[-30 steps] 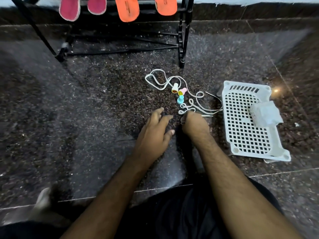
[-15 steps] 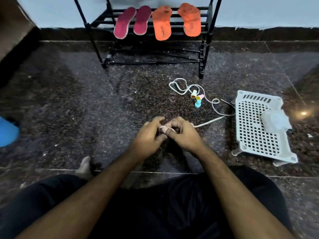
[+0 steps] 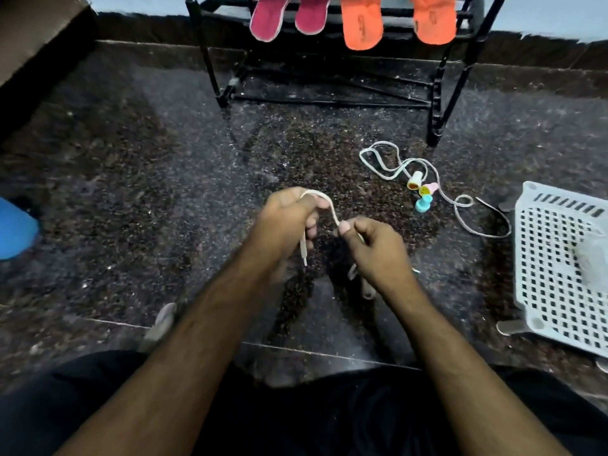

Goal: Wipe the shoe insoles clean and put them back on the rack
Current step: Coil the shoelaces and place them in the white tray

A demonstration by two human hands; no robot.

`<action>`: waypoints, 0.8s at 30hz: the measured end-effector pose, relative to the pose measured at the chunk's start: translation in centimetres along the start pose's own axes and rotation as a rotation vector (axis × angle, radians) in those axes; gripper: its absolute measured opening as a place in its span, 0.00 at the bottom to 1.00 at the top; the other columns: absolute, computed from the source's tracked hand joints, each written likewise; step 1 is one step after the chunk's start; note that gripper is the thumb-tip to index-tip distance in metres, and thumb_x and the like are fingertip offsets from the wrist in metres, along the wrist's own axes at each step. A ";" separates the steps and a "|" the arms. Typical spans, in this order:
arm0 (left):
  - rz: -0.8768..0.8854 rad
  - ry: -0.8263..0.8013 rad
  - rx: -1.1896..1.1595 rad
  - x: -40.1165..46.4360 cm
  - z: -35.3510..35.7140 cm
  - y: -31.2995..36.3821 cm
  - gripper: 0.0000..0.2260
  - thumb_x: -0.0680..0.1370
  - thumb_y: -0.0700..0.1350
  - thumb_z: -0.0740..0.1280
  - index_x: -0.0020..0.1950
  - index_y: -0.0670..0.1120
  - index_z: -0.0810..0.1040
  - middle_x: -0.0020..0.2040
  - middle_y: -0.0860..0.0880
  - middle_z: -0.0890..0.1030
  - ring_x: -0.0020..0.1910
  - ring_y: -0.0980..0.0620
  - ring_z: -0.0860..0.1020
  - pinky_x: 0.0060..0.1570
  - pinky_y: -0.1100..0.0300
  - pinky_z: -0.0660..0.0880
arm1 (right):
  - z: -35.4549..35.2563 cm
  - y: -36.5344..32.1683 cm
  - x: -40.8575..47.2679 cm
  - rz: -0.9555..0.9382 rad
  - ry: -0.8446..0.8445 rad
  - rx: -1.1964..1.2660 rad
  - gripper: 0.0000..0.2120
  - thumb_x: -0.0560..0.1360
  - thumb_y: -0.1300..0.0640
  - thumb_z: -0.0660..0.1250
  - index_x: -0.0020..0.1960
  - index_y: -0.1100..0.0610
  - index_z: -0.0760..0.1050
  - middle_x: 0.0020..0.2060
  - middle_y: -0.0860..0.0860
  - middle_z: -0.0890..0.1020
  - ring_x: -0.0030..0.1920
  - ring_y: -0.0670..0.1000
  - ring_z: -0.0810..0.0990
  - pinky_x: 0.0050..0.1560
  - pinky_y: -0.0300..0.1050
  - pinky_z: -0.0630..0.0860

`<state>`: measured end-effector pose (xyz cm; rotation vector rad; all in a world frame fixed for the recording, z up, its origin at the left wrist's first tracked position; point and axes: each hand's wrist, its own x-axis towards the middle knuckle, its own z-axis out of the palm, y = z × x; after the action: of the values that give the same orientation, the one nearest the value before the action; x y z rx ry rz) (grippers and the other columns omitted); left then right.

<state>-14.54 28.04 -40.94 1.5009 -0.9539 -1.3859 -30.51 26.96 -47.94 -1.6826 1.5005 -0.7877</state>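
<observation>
On rack (image 3: 437, 93), four insoles (image 3: 361, 24), both hands (image 3: 329, 232) pinching one lace (image 3: 331, 210)

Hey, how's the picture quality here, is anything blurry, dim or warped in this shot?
Head view: dim overall, the black clothing nearly featureless. The left hand and right hand holding the white lace are slightly motion-blurred. The rack legs splay from wide-angle distortion. The white basket is the brightest patch, and the pale wad on it is smeared and unreadable.

A white lace (image 3: 388, 161) by three small caps (image 3: 421, 192) — perforated tray (image 3: 559, 264) right.
</observation>
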 end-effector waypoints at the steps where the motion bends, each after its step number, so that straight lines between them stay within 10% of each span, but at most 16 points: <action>1: -0.047 -0.026 -0.003 0.2 0.2 0.3 0.08 0.79 0.44 0.61 0.41 0.46 0.74 0.26 0.53 0.65 0.25 0.55 0.64 0.26 0.63 0.62 | -0.1 0.1 0.2 0.005 0.011 -0.055 0.13 0.80 0.47 0.64 0.38 0.48 0.77 0.25 0.43 0.77 0.28 0.41 0.76 0.34 0.43 0.71; 7: -0.071 -0.031 -0.282 0.2 -0.8 0.9 0.17 0.81 0.48 0.58 0.31 0.52 0.63 0.26 0.54 0.60 0.25 0.54 0.58 0.25 0.60 0.57 | -1.7 1.2 1.2 0.051 -0.066 -0.139 0.15 0.79 0.45 0.65 0.40 0.52 0.80 0.21 0.43 0.71 0.24 0.42 0.68 0.26 0.34 0.62; 17: 0.211 0.043 -0.385 -1.4 -1.1 0.5 0.10 0.86 0.45 0.55 0.53 0.44 0.74 0.51 0.43 0.84 0.48 0.48 0.82 0.43 0.57 0.76 | -0.7 0.1 -1.2 0.066 -0.543 -0.525 0.10 0.77 0.53 0.68 0.37 0.51 0.76 0.33 0.48 0.83 0.36 0.47 0.79 0.36 0.38 0.70; 20: 0.300 0.169 -0.215 -1.5 -2.2 0.6 0.12 0.85 0.46 0.59 0.44 0.47 0.77 0.68 0.52 0.79 0.66 0.57 0.76 0.67 0.52 0.70 | -1.2 -0.5 -1.6 0.054 -0.475 -0.389 0.05 0.80 0.55 0.66 0.46 0.53 0.78 0.38 0.49 0.84 0.40 0.49 0.80 0.39 0.40 0.71; 24: 0.330 0.152 -0.016 -2.2 -2.2 0.2 0.13 0.84 0.42 0.62 0.40 0.46 0.79 0.81 0.56 0.59 0.60 0.75 0.65 0.66 0.63 0.62 | -1.1 -2.0 -2.9 0.131 -0.621 0.065 0.09 0.84 0.61 0.58 0.52 0.60 0.76 0.31 0.51 0.75 0.31 0.52 0.75 0.32 0.43 0.72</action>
<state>-12.55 30.21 -39.95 1.3448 -1.0375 -1.0272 -30.72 29.79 -45.59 -1.5648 1.1152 -0.2021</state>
